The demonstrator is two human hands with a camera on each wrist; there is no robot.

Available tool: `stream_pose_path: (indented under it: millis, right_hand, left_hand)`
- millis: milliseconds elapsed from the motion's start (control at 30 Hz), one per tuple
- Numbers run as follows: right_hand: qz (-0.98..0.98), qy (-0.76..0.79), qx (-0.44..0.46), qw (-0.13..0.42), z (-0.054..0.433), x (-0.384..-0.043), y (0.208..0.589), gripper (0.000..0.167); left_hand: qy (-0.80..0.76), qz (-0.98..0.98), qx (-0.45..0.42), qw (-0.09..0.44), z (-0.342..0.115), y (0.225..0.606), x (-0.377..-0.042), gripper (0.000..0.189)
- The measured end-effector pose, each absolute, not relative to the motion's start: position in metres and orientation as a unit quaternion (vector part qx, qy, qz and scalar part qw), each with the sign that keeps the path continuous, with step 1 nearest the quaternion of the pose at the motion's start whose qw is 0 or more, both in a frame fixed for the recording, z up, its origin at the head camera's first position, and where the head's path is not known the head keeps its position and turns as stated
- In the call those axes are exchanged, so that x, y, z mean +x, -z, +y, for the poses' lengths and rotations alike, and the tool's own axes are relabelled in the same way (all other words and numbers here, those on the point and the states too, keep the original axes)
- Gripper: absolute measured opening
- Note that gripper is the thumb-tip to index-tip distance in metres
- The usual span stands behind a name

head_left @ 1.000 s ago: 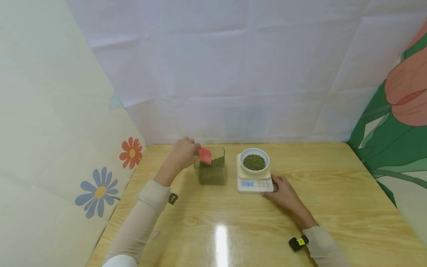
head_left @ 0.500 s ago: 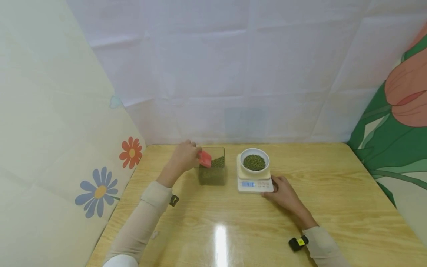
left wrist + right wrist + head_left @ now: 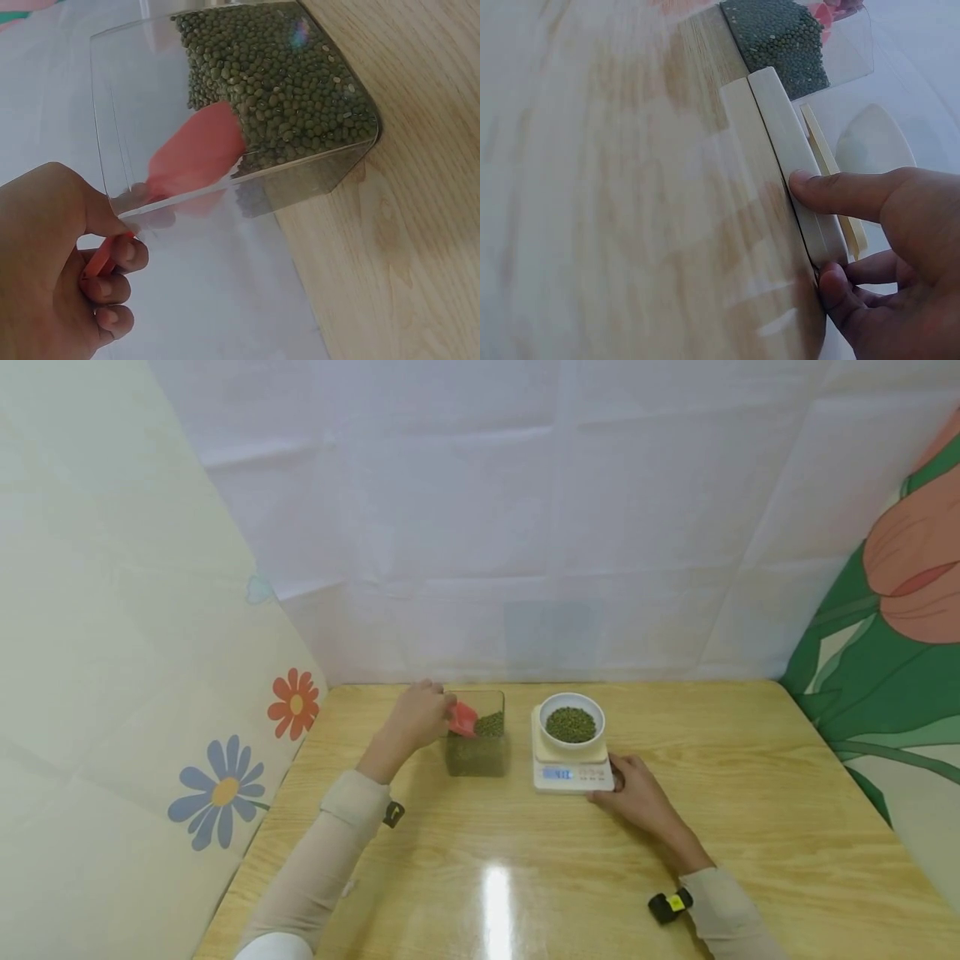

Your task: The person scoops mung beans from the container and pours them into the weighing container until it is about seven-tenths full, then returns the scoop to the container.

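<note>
My left hand (image 3: 420, 717) grips the handle of a red scoop (image 3: 201, 146), fingers curled round it. The scoop's blade reaches inside a clear square container (image 3: 477, 758) and its tip touches the green mung beans (image 3: 277, 75) there. On the white kitchen scale (image 3: 551, 783) stands a white bowl (image 3: 572, 699) holding more mung beans (image 3: 572, 725). With my right hand (image 3: 637, 792) I hold the scale's near right corner, thumb against the front edge and fingers at the side, as the right wrist view shows (image 3: 911, 247). The scale's display is lit, its digits hard to read.
Everything stands on a glossy wooden table (image 3: 480, 835). A pale cloth backdrop (image 3: 465, 527) rises behind its far edge, and flower-printed panels flank both sides. The container stands a short gap left of the scale.
My left hand has moved down and slightly right, bringing the red scoop lower in the container against the beans. My right hand, the scale and the bowl have kept their places.
</note>
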State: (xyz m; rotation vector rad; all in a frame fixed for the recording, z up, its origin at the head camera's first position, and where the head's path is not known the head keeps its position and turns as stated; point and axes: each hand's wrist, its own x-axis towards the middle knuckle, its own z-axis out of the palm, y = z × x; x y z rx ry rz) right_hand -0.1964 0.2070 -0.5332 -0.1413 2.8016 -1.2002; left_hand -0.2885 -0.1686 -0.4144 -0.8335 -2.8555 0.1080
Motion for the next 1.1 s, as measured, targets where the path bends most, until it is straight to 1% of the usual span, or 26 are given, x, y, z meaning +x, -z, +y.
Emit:
stream_pose_path:
  millis: [667,1100]
  right_hand:
    - [0.915,0.398,-0.047,0.044,0.207,-0.197,0.535,0.092]
    - [0.914,0.400,-0.048,0.041,0.208,-0.198,0.537,0.093]
  left_hand:
    - [-0.046,-0.950,-0.295,0.094,-0.155,0.421,-0.291,0.013]
    - [-0.022,-0.956,-0.282,0.074,-0.149,0.422,-0.292,0.012]
